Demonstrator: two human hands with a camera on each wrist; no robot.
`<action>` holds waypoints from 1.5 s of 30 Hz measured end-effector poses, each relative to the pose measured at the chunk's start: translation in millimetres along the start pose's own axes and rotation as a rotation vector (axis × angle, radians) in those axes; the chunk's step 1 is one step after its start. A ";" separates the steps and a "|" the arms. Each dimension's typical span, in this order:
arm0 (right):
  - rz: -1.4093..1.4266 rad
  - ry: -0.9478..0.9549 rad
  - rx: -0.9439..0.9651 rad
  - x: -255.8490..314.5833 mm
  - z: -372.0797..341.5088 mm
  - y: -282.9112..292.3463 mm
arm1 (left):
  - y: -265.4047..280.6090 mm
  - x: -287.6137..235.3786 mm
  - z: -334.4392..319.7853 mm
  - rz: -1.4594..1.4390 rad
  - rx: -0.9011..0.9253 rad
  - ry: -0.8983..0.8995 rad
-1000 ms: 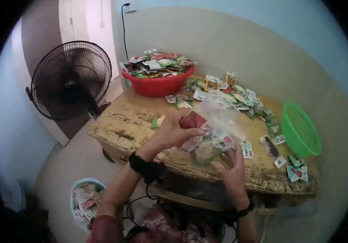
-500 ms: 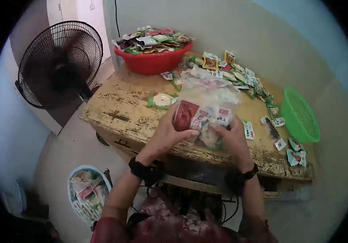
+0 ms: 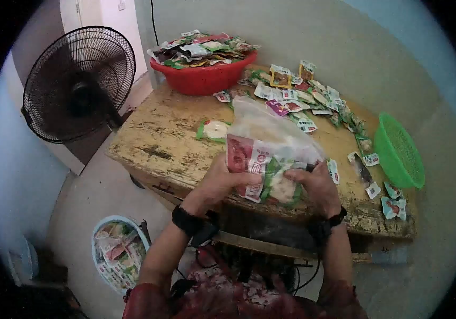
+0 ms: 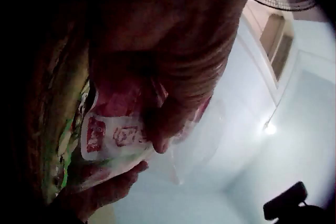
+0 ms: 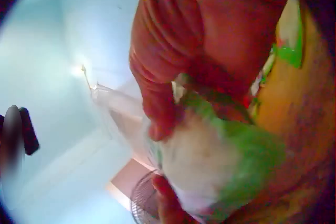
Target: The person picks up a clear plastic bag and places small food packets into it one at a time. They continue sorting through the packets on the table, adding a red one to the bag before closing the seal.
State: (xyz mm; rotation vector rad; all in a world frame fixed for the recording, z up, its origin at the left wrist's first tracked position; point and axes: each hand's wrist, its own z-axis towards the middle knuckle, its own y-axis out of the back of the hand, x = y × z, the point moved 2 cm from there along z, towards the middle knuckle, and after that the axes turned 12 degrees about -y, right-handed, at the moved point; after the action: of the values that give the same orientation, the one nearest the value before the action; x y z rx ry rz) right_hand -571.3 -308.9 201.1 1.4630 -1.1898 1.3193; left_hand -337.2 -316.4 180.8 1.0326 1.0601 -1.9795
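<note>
Both hands hold a clear plastic bag [image 3: 267, 125] with snack packets inside, over the front edge of the worn wooden table [image 3: 159, 125]. My left hand [image 3: 214, 183] grips the bag's left side, its thumb across a red and white packet [image 3: 240, 154]. On the other side my right hand [image 3: 321, 186] pinches the bag, thumb on a green-edged packet [image 3: 282, 186] with pale contents. In the right wrist view that green packet [image 5: 210, 155] bulges below the thumb. The fingers behind the bag are mostly hidden.
A red basin [image 3: 201, 77] heaped with packets stands at the back left. Loose packets [image 3: 313, 98] lie along the wall. A green basket [image 3: 398, 154] leans at the right; a light blue basket [image 3: 97, 255] of packets is on the floor. A fan [image 3: 82, 85] stands left.
My right hand has moved from below the bag to its right side, thumb now on the front. The bag's clear top has slumped and the packets show more plainly. The head view has shifted.
</note>
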 end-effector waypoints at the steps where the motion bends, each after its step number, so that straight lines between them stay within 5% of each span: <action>1: -0.027 0.013 -0.013 4.9 -3.9 0.7 | -1.6 -2.7 0.5 0.046 0.032 -0.011; 3: -0.070 0.046 0.006 5.4 -1.6 4.9 | -2.1 -10.4 0.7 0.136 0.092 -0.028; 4: -0.088 0.069 0.038 2.0 6.3 12.0 | -1.9 -20.4 2.6 0.413 0.150 0.028; 9: -0.272 0.142 -0.006 -11.3 20.2 26.0 | 7.5 11.3 9.0 0.253 0.013 -0.079; 12: -0.093 -0.004 0.030 2.8 9.4 5.5 | 4.0 5.4 5.8 0.296 -0.029 -0.019; 15: -0.601 0.112 -0.142 0.7 7.0 -3.9 | 10.0 5.2 6.3 0.475 -0.035 0.042; 16: -0.477 0.072 -0.107 -0.1 7.2 -2.8 | 11.3 5.4 7.6 0.555 -0.029 0.054; 21: -0.045 -0.009 0.075 3.7 -0.5 -3.4 | -3.7 -0.7 3.1 0.018 -0.102 0.016; 27: 0.111 0.093 0.175 -1.5 -10.0 1.5 | 3.4 23.5 1.7 -0.450 0.098 0.019; 30: 0.137 0.151 0.119 -0.6 -12.4 2.4 | -9.3 30.8 -3.9 -0.544 -0.010 0.033; 34: 0.045 0.077 0.082 2.2 -9.6 11.8 | -8.2 8.7 2.8 0.006 0.003 0.125; 36: -0.074 0.016 0.057 -9.5 -0.1 20.6 | -17.4 -3.5 6.9 0.327 -0.020 -0.050; 38: -0.305 0.167 -0.008 -29.6 12.5 23.4 | -5.5 5.5 6.9 0.617 0.001 -0.191; 42: -0.509 0.384 -0.098 -6.8 8.3 14.4 | 0.7 0.5 5.5 0.527 0.015 -0.012; 45: -0.210 0.173 -0.070 0.8 11.0 15.6 | -4.5 -14.8 19.9 0.434 0.030 -0.050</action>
State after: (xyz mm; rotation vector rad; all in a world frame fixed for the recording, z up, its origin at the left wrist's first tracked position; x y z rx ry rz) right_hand -584.1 -323.1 200.3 1.3548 -0.9344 1.2209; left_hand -340.4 -329.1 202.4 1.1150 0.7078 -1.6616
